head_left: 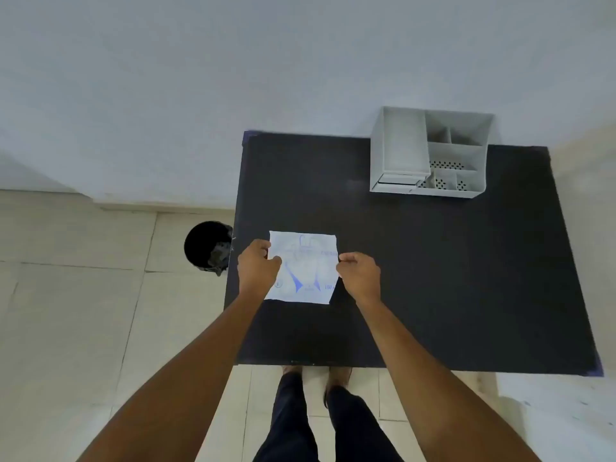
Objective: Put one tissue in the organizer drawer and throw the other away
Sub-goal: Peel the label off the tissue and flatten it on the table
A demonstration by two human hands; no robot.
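A white tissue pack (305,266) with blue print lies flat on the black table (433,261), near its left side. My left hand (257,267) pinches the pack's left edge. My right hand (359,273) pinches its right edge. A grey desk organizer (430,151) stands at the table's far edge, right of centre, with a low drawer (396,180) at its front left. A black bin (206,245) sits on the floor just left of the table. No loose tissue is visible.
A pale wall runs behind the table. Beige floor tiles lie to the left and in front. My legs and feet (316,411) stand at the table's near edge.
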